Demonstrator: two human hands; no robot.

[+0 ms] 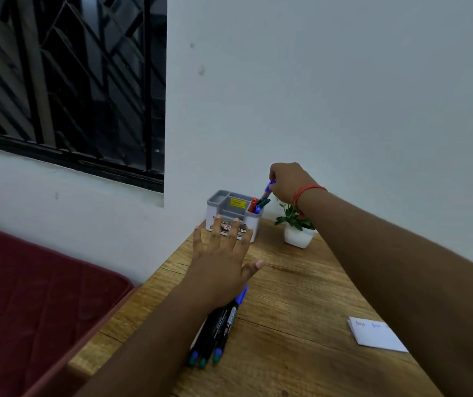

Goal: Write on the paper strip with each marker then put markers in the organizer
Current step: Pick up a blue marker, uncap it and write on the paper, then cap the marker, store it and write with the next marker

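Blue-capped marker (268,188) tilts over the grey organizer (231,214), pinched by the right hand (288,183), while the left hand (223,259) reaches flat with fingers spread, holding nothing

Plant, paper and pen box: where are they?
plant (292,214), head view, on its green leaves
paper (377,335), head view, middle of the white strip
pen box (255,224), head view, on its white right wall

One head-worn view looks down across the desk (301,296) toward the wall (344,96).
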